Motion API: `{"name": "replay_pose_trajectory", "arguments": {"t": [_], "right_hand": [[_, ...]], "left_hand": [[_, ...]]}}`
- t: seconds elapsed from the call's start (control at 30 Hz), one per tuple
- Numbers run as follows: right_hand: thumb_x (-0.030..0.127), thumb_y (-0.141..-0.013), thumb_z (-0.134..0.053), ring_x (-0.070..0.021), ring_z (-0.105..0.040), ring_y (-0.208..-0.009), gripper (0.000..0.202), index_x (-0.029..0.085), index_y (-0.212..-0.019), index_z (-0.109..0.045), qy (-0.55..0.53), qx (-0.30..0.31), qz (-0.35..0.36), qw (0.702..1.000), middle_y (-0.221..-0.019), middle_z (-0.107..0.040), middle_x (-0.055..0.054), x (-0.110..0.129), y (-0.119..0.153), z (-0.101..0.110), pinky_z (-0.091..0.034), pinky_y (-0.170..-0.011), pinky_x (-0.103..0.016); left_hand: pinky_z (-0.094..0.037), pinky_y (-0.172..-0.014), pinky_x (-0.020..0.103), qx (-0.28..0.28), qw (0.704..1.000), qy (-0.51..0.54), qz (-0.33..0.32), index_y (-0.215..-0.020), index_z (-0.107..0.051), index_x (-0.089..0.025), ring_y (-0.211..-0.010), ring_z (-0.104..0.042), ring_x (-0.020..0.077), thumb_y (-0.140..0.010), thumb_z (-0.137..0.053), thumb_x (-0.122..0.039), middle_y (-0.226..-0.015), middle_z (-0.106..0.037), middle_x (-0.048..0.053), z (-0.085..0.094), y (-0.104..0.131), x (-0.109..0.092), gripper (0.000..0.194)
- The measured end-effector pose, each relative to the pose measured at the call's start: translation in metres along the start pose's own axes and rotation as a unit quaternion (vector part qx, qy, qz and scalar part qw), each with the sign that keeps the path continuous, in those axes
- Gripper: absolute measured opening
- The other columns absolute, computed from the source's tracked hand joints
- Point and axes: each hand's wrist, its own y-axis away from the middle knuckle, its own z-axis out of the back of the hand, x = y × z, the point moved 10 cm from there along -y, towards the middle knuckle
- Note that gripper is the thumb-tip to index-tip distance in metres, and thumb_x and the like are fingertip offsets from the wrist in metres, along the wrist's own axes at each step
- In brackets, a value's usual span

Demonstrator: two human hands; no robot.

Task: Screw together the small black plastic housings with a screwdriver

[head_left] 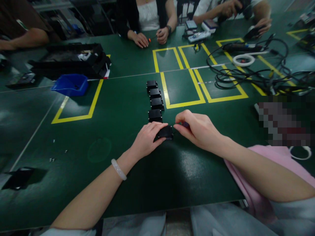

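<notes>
My left hand [147,136] is closed round the left side of a small black box-shaped part [165,132], thumb on its near edge and fingers on its far edge. The part rests on the green table. Just to its right, my right hand [197,129] is pinched, thumb against fingers, close to the part's right edge. Something small and dark purple shows inside the curled fingers, too hidden to name. Beyond my left hand, several similar black parts [155,114] form a column running away from me, with small shiny bits at their corners.
A blue bin [70,85] and black trays [73,59] stand at the left. Tiny metal pieces [52,159] and a black plate [18,178] lie nearer. Black cables [231,78] cover the right back, beyond a pink cloth [265,164]. Co-workers' hands [141,40] rest across the table.
</notes>
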Motion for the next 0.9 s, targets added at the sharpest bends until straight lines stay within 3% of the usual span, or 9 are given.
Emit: {"name": "replay_pose_trajectory", "arguments": {"t": [0.47, 0.67, 0.9], "right_hand": [[0.021, -0.088, -0.041, -0.0118, -0.050, -0.056, 0.008, 0.018, -0.092, -0.048, 0.019, -0.012, 0.002, 1.000, -0.068, -0.056, 0.000, 0.0007, 0.0004, 0.0026, -0.037, -0.057, -0.024], [0.034, -0.093, -0.042, -0.0124, -0.050, -0.058, 0.018, 0.019, -0.086, -0.049, 0.005, 0.006, 0.007, 1.000, -0.069, -0.057, -0.001, 0.0013, -0.0002, -0.0003, -0.037, -0.057, -0.024], [0.019, -0.088, -0.040, -0.0124, -0.051, -0.057, 0.013, 0.014, -0.095, -0.051, -0.008, -0.013, 0.007, 1.000, -0.070, -0.056, -0.002, 0.0023, 0.0008, 0.0038, -0.038, -0.057, -0.025]], "left_hand": [[-0.043, -0.092, 0.043, -0.002, 1.000, -0.001, -0.004, -0.127, -0.047, -0.021, -0.110, -0.053, 0.0252, -0.088, -0.057, -0.031, -0.120, -0.056, 0.009, 0.0006, -0.0003, -0.0013, 0.042], [-0.043, -0.093, 0.042, -0.001, 1.000, -0.001, -0.002, -0.128, -0.046, -0.021, -0.111, -0.052, 0.0254, -0.089, -0.056, -0.029, -0.122, -0.056, 0.009, 0.0001, 0.0003, -0.0006, 0.041], [-0.042, -0.093, 0.041, -0.003, 1.000, -0.001, -0.004, -0.127, -0.046, -0.021, -0.110, -0.053, 0.0247, -0.089, -0.056, -0.029, -0.121, -0.056, 0.008, 0.0010, -0.0001, -0.0016, 0.041]]}}
